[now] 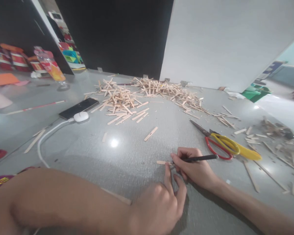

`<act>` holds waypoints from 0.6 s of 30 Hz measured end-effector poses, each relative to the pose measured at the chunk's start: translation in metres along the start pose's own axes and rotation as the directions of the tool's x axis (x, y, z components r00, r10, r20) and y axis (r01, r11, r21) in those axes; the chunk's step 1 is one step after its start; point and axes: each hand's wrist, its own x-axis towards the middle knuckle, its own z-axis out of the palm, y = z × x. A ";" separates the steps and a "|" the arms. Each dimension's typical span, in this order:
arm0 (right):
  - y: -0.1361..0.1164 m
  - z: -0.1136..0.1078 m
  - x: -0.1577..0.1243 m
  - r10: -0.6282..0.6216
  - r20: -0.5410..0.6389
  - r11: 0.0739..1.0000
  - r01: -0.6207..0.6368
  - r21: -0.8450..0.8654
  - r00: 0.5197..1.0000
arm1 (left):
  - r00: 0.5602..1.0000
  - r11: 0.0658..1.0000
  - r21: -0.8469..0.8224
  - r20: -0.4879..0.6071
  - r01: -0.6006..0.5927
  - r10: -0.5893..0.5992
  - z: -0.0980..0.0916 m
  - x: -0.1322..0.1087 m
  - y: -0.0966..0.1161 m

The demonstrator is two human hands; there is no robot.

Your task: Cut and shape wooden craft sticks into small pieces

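My right hand (192,166) is closed round a slim black pen (198,159), its tip down at a short wooden craft stick (162,162). The stick lies flat on the grey table (127,153), its right end hidden by my fingers. From the near side, my left hand (159,200) reaches in with the index finger stretched out and its tip pressing the stick. Its other fingers are loosely bent and apart, gripping nothing. Further off lies another stick piece (151,133) with a dark mark on it. Scissors with red and yellow handles (221,145) rest right of my right hand.
Heaps of cut sticks (122,99) spread along the back under black and white panels (225,42). A phone (78,108) and a white cabled puck (81,117) lie left. A bottle (51,67) stands back left. Scraps (281,130) and a yellow-handled tool (250,152) lie right.
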 end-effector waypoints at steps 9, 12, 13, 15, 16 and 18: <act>-0.002 0.001 0.001 0.018 -0.013 1.000 -0.018 -0.010 1.000 | 0.998 0.999 -0.010 -0.053 0.033 -0.033 0.001 -0.001 0.001; -0.002 0.000 0.000 0.020 -0.011 1.000 -0.020 -0.024 1.000 | 0.997 0.999 -0.008 -0.067 0.031 -0.031 0.001 -0.001 0.001; -0.001 0.000 0.000 0.016 -0.011 0.999 -0.016 -0.031 1.000 | 0.998 1.000 -0.010 -0.062 0.025 -0.026 0.001 -0.001 0.000; -0.001 0.000 0.000 0.005 -0.010 0.999 -0.006 -0.046 1.000 | 0.999 1.000 -0.015 -0.046 0.021 -0.021 0.000 -0.001 0.000; -0.001 0.000 0.000 0.002 -0.011 0.999 -0.003 -0.052 1.000 | 0.999 1.000 -0.018 -0.038 0.020 -0.020 -0.001 -0.001 0.000; -0.001 0.000 0.000 0.001 -0.011 0.999 -0.001 -0.052 1.000 | 0.999 1.000 -0.021 -0.034 0.017 -0.018 -0.001 -0.001 -0.001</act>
